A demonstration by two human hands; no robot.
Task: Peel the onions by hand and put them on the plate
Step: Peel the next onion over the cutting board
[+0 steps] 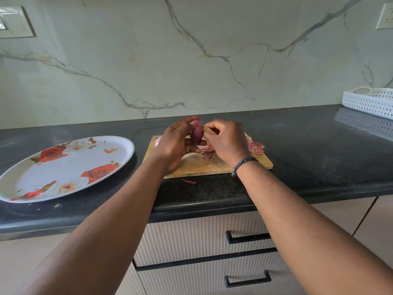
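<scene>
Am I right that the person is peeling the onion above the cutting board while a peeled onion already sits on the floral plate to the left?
Not quite: the head view shows the floral plate holding no onion. The rest stands: both hands work the onion above the cutting board.

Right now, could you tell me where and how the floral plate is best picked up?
Grip the plate by its near rim, coming from the counter's front edge. It lies flat, wide and shallow, nothing on it, and that rim shows bare and closest to the person.

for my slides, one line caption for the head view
Left hand holds a red onion above the cutting board while the right hand picks its skin.
</scene>
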